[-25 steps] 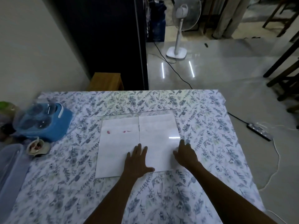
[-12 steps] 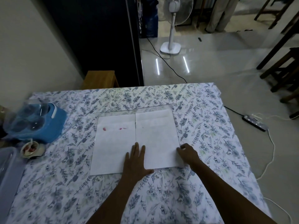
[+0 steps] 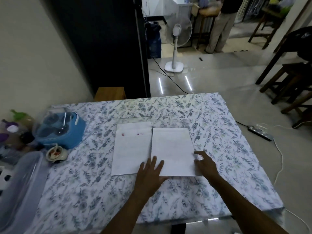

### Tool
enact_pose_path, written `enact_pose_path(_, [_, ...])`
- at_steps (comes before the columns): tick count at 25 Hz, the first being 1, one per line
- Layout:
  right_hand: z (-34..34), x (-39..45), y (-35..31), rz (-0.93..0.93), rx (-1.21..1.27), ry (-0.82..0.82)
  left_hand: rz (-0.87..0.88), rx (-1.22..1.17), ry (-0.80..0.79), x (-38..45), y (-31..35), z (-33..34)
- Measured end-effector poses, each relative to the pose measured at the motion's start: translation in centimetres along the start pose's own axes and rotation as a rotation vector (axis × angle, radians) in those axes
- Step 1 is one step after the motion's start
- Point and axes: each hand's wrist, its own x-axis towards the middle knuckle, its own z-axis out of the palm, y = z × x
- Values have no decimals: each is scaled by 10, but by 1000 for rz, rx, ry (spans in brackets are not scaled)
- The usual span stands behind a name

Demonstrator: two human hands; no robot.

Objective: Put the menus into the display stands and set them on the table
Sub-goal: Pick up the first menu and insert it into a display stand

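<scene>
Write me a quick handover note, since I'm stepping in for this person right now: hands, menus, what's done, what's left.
Left hand: flat, palm down on the near edge of the two sheets.
Right hand: open, fingers at the right sheet's right edge, holding nothing.
Left sheet lies beside it on the table; a clear stand seems to lie under them, hard to tell.
Done: nothing stands upright.
Left: seat menus in stands, set them up.

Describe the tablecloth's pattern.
White tablecloth printed with blue-grey leaves and flowers; the head view shows it best.

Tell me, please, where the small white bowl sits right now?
In the head view, the small white bowl sits at the table's left side, just in front of the blue basket.
</scene>
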Motion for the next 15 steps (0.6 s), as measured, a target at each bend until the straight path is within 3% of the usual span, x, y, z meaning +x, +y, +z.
enact_pose_path(4, [-35, -27, -19, 81, 301, -64, 110, 9, 176, -10, 2, -38])
enact_pose_path(7, [-67, -40, -41, 53, 371, -128, 156, 64, 283, -1, 11, -79])
enact_pose_path(10, [-86, -39, -57, -50, 257, -106, 233, 202, 324, 16, 18, -122])
enact_pose_path(15, [-90, -11, -85, -256, -94, 9, 321, 320, 168, 55, 6, -172])
